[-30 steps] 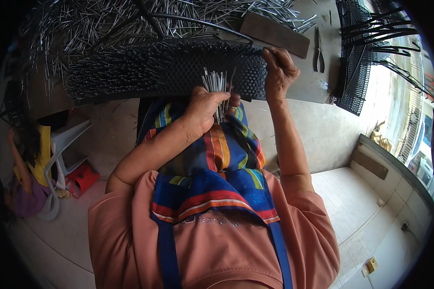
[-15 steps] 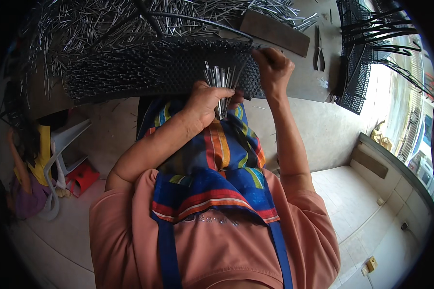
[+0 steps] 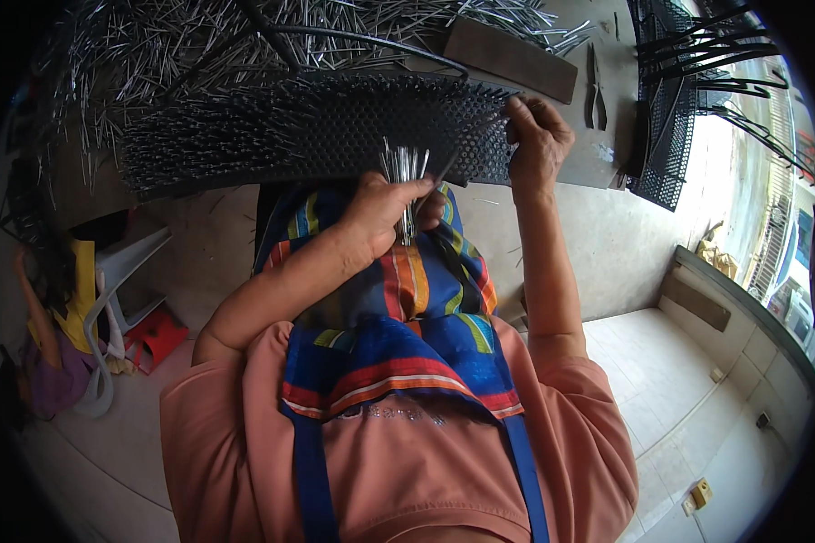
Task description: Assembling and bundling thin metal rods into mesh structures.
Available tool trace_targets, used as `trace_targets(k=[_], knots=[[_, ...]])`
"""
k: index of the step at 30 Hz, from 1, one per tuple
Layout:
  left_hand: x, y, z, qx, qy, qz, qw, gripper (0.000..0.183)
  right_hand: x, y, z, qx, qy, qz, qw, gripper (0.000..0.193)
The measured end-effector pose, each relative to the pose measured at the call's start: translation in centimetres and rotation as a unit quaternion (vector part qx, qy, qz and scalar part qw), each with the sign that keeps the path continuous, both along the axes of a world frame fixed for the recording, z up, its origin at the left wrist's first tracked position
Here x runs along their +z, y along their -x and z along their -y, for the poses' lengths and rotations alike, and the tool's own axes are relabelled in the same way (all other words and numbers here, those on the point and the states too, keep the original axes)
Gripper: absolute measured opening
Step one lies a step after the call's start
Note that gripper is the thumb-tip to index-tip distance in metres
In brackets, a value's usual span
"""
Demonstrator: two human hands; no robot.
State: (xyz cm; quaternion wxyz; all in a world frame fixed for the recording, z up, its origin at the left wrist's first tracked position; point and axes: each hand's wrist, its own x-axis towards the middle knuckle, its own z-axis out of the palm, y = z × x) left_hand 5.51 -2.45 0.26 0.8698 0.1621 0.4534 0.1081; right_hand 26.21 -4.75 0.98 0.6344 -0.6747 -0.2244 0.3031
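The person's left hand (image 3: 380, 206) clamps the rods (image 3: 404, 165) upright at the near edge of the panel (image 3: 344, 138); apart from it, the right hand (image 3: 541, 149) bends at the panel's right end, its grip unclear.

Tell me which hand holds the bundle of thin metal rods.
The left hand, closed around the bundle of silvery rods; the right hand is apart from it, at the right end of the black perforated panel.
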Motion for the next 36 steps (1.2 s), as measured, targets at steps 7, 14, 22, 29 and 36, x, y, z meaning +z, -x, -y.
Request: trace_targets(k=[7, 14, 22, 29, 36], knots=[[-0.3, 1.7, 2.0, -0.129, -0.035, 0.026, 0.991, 0.015, -3.1, -1.4, -0.9, -0.014, -0.104, 0.171, 0.980, 0.005], [0.7, 1.1, 1.8, -0.100, -0.056, 0.008, 0.993, 0.016, -2.3, -1.1, -1.5, 0.041, -0.085, 0.271, 0.958, 0.008], [0.0, -0.3, 0.9, -0.037, -0.092, -0.011, 0.995, 0.010, -2.4, -0.5, -1.7, 0.065, -0.053, 0.318, 0.944, 0.008], [0.1, -1.5, -0.6, 0.031, -0.068, -0.013, 0.997, 0.010, -0.8, 0.1, -0.4, 0.074, 0.036, 0.402, 0.912, 0.007], [0.5, -2.9, -0.2, 0.044, -0.077, 0.030, 0.996, 0.015, -0.7, 2.4, 2.2, 0.228, 0.162, -0.125, 0.952, 0.015]])
